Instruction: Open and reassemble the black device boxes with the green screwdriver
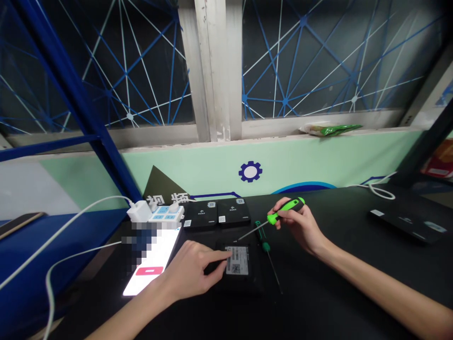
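Note:
A flat black electronics box point(253, 282) lies on the table with a white printed label point(238, 260) facing up. My left hand point(198, 269) holds the box at its left side, the index finger stretched onto the label and the thumb near the edge. A green-and-black screwdriver point(288, 208) is gripped by its handle in my right hand point(300, 224). Its shaft slants down left, and the tip is at the box's far edge, beside a small pale spot too tiny to make out. Right of the box lies a second, dark green screwdriver point(265, 246).
Two similar black boxes point(200, 215) stand behind, beside a white power strip point(166, 213) with plugs and cables. A lit phone point(150, 271) lies left of my left hand. Another black box point(406, 225) lies far right. A green packet point(331, 129) rests on the windowsill.

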Demonstrator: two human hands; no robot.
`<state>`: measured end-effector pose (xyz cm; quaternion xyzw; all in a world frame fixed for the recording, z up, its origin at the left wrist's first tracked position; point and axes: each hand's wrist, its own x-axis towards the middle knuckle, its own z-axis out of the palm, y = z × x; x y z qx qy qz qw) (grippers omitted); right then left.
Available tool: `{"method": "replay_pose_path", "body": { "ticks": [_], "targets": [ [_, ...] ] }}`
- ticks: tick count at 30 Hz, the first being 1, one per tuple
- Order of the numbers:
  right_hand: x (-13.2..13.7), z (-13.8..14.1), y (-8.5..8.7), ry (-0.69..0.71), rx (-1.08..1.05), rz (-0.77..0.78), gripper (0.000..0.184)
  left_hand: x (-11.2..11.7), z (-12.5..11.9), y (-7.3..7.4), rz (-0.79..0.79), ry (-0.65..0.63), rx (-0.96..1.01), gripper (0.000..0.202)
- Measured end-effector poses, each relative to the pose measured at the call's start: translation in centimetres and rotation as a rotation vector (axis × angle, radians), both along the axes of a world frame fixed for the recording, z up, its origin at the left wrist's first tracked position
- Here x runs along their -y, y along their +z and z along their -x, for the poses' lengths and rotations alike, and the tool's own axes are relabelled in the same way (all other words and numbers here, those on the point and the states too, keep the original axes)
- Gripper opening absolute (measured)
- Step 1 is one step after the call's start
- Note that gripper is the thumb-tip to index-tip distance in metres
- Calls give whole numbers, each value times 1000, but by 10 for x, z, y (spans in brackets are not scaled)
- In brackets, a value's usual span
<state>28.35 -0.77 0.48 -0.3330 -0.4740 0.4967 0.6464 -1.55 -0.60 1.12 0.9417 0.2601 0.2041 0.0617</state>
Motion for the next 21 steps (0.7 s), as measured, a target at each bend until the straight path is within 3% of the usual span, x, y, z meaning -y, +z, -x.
{"method": "replay_pose_path", "body": {
  "ticks": [9,21],
  "targets": [
    [-4,-15,11,-44,-7,-67,5,-1,1,-1,14,1,-37,32],
    [-2,-14,14,-126,48,-114,10,-1,2,-2,-1,-17,-86,33]
  ]
}}
